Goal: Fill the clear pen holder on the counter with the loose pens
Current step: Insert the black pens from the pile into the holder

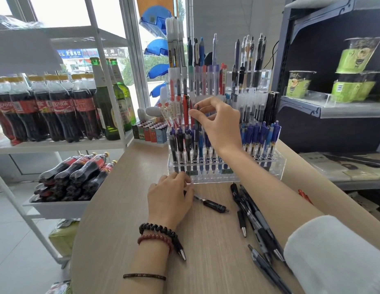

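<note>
Pinching slim dark pen upright in right hand fingertips, just above tiered clear acrylic pen holder. Left hand curled at front edge, grip unclear. Mostly stocked; several black loose pens left behind fingers.

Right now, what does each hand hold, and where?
The right hand pinches a slim dark pen near its top end, upright over the clear tiered pen holder. The left hand rests by the holder's front edge; its grip cannot be told.
</note>
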